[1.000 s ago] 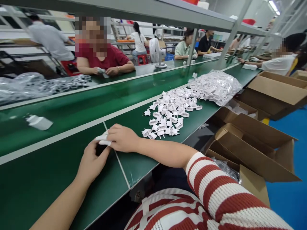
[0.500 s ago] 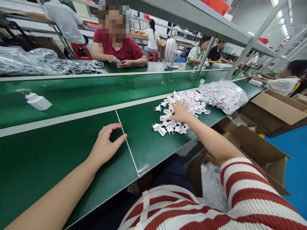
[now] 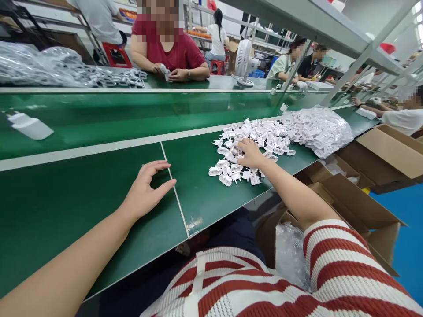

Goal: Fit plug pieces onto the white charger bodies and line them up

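White two-pin plug adapters (image 3: 226, 179) lie in a loose heap on the green worktop. My right hand (image 3: 251, 154) is down at the heap's near-left side, its fingers curved and its thumb apart from them, with several adapters around and between the tips. No firm grip on any one of them shows. Beside a thin white line on the worktop, my left hand (image 3: 147, 187) rests to the left with fingers and thumb apart, holding nothing. Behind the heap, a clear plastic bag (image 3: 333, 127) spills more adapters.
A single white charger (image 3: 31, 126) lies on the green belt (image 3: 132, 114) beyond a pale rail. Opposite, a person in a red shirt (image 3: 172, 53) handles small pieces by a grey-looking pile. Open cardboard boxes (image 3: 360, 207) stand at the right, below the worktop edge. A fan (image 3: 243, 61) stands farther back.
My right hand's fingers have drawn in from a wider spread among the adapters, and a few adapters have shifted. My left hand keeps its pose. The view has tilted a little, and the charger appears farther left.
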A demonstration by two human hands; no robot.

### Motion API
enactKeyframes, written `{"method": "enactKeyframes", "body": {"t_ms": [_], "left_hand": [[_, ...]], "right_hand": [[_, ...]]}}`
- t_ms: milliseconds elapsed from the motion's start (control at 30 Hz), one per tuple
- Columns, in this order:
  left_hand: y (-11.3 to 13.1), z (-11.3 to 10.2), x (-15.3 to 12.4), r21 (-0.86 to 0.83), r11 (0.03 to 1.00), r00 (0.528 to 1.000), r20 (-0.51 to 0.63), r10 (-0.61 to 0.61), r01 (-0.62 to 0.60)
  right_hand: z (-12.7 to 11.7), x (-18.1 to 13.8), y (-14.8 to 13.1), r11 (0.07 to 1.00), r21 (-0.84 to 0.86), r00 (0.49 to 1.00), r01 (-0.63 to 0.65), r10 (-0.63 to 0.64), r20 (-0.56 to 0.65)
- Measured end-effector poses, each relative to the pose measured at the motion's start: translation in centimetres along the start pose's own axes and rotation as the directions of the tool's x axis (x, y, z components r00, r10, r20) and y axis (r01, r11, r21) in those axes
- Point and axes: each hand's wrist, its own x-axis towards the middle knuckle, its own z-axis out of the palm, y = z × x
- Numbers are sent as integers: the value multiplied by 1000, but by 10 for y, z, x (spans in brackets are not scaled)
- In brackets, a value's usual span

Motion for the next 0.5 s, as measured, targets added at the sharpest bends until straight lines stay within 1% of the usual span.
{"method": "enactKeyframes", "body": {"t_ms": [67,100,167,233,333,400,433,500], "left_hand": [[2,1,-1,29,1000,1000,1,-1,1],[5,3,-2,56,998,1000,22,-16,15],[16,9,-5,119,992,993,108,-56,43],[33,19,-5,160,987,972,227,-55,18],[57,40,4,194,970,927,368,65,-145],[68,53,21,229,937,889,435,144,-264],[71,58,33,247,916,867,468,172,-315],[75,67,59,277,878,815,548,190,-391]], "right_hand": [[4,4,-3,997,38,997,71,-70,-14],[4,6,-4,993,58,994,107,-106,-16],[2,9,-7,980,95,985,174,-173,-14],[-6,7,-8,968,120,976,219,-220,-12],[-26,-13,-9,952,151,963,268,-268,-21],[-38,-37,-10,945,172,960,279,-281,-12],[-41,-51,-10,952,173,966,253,-259,10],[-40,-77,-13,978,145,983,148,-161,83]]}}
